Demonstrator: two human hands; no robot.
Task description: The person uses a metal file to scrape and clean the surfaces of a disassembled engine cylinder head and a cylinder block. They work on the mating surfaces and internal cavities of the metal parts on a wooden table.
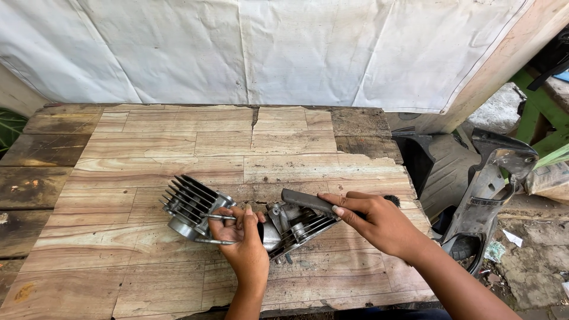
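Nearest, the left hand (pixel 240 240) has its fingers clamped around the long bolts between a finned metal cylinder (pixel 189 204) and a finned engine part (pixel 296 228), both lying on the wooden table (pixel 178 148). The right hand (pixel 379 222) grips a grey brush (pixel 311 202), fingers closed on its handle, held above the engine part. Farther right lies black plastic bodywork (pixel 486 189); behind hangs a white sheet (pixel 267 47).
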